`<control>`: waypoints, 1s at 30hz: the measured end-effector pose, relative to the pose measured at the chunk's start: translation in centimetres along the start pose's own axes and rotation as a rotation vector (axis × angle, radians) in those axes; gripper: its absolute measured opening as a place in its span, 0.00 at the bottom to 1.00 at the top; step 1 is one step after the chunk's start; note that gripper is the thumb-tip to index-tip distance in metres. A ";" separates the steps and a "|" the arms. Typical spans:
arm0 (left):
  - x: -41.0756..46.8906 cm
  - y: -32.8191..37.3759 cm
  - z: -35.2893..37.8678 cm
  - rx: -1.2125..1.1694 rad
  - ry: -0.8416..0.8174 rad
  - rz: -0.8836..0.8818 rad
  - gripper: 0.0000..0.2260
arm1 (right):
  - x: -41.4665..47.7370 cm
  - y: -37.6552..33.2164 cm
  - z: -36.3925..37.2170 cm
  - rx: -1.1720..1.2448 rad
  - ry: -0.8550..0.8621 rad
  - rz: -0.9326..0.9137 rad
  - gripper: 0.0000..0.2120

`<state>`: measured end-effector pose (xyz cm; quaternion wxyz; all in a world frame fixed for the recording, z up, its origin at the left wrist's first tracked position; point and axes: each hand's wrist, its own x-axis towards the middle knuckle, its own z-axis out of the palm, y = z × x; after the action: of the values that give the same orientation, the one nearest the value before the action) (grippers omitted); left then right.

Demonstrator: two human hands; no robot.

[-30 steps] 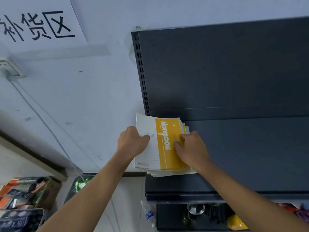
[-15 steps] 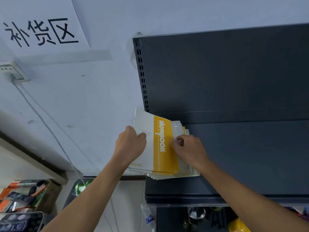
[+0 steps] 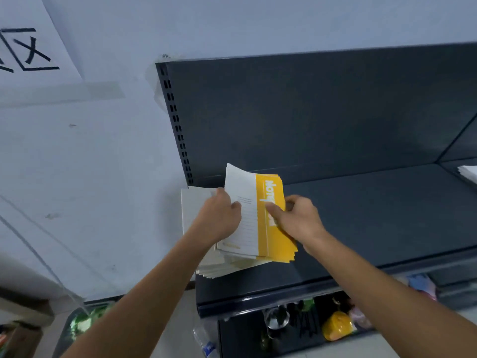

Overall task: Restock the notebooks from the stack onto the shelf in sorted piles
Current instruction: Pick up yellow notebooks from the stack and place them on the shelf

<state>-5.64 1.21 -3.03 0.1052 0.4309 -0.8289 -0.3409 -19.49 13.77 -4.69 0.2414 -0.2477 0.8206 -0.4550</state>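
Head view: the yellow notebooks (image 3: 274,241) have lifted and skewed off the stack (image 3: 196,220) at the left end of the shelf (image 3: 374,218), baring a white cover. Left hand (image 3: 219,219) fingers curl round their left edge; right hand (image 3: 296,219) fingers pinch the yellow side. Sorting is probably starting.

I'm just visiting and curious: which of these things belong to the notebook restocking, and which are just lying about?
Part of the job: yellow notebooks held by left hand and right hand; stack beneath; shelf; white pile far right.
Just lying about: wall sign; bottle; yellow object on the lower shelf.
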 end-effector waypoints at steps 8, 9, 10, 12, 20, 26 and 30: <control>0.9 7.5 7.3 0.169 -0.029 0.201 0.10 | -0.7 5.0 -10.3 -0.051 0.191 0.088 0.06; 0.9 8.6 8.3 0.166 -0.032 0.229 0.11 | -0.9 5.7 -11.6 -0.079 0.217 0.083 0.06; 0.8 9.8 9.3 0.152 -0.039 0.257 0.11 | -1.0 6.3 -13.0 -0.101 0.237 0.085 0.06; 0.7 12.4 11.4 0.115 -0.066 0.316 0.12 | -1.3 7.7 -15.8 -0.126 0.274 0.107 0.07; -0.9 26.1 23.1 0.126 -0.215 0.425 0.11 | -2.6 16.1 -30.7 -0.062 0.452 0.197 0.06; -3.7 36.1 32.8 0.096 -0.285 0.491 0.11 | -4.1 23.6 -42.0 -0.085 0.558 0.249 0.04; -5.3 41.2 37.7 0.104 -0.282 0.540 0.10 | -4.7 26.7 -47.5 -0.168 0.611 0.269 0.06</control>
<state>-46.55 39.57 -3.45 0.0536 0.1484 -0.9362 -0.3141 -50.44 58.90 -4.74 0.0211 -0.0086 0.9148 -0.4032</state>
